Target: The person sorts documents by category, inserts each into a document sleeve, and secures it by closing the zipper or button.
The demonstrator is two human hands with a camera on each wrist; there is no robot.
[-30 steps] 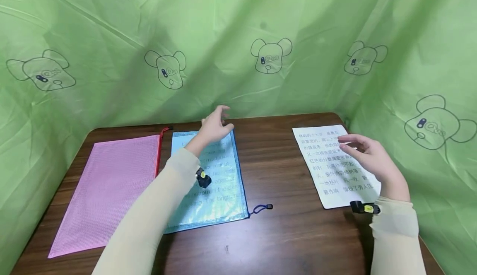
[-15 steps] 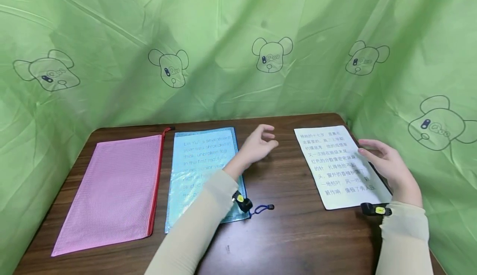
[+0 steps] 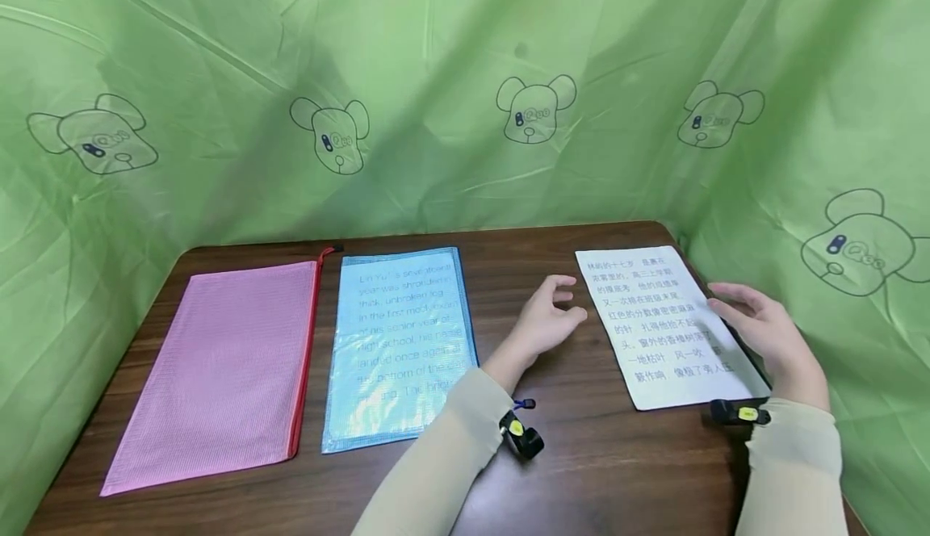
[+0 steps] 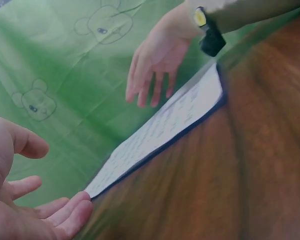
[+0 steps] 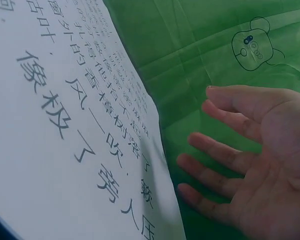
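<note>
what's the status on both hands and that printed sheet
Left hand open, just left of the sheet. Right hand open at its right edge. Sheet flat on table, nothing in the way.

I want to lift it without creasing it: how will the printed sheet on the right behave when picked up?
The sheet lies flat and thin on the table, so it is probably light and floppy, apt to sag if lifted by one edge. With no raised edge showing, it may slide when pushed. The left hand and right hand hover open at either side; two-sided support seems safest.
</note>
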